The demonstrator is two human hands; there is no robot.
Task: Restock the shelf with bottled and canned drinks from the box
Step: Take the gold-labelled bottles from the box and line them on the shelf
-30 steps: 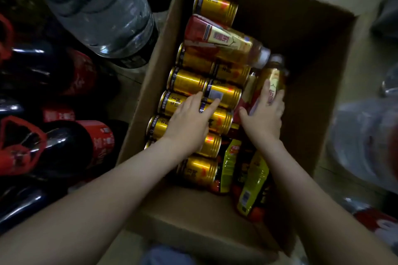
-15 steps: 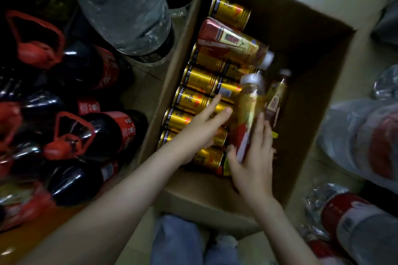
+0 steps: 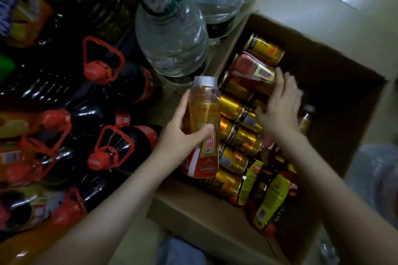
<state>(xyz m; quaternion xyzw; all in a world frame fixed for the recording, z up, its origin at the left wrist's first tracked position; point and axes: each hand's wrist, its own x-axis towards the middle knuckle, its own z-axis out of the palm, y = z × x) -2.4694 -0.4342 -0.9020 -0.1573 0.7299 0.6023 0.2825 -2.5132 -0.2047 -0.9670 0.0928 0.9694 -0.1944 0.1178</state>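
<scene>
Dark soda bottles: lying packed together left of the box, red carry handles up; not part of this pick.
Large water bottle: upright just beyond the box's left wall, close to the raised drink.
Left hand: wrapped round the middle of an amber drink bottle, with the thumb across the label and the fingers behind it. The grip looks full and firm.
Amber drink bottle: held clear of the box's contents, above its left wall, near upright with the white cap on top.
Gold cans: on their sides in rows along the box's left half, touching one another.
Right hand: inside the box, fingers spread and nearly straight, holding nothing visible. Blur hides whether the fingertips touch anything.
Red-labelled bottle: lying across the cans toward the box's far end, just under the right hand's fingertips.
Green-labelled bottles: heaped at the box's near right corner.
Step in hand: probably collecting a second bottle so both can go to the shelf, which cannot be made out in this view.
Doing it well: close round the lying bottle's waist rather than its cap. Lift straight up so the cans beneath do not roll. Keep the left hand's bottle upright and off the water bottle.
Risk: loose cans could shift into the gap, and a slick label may slip in a one-handed hold.
</scene>
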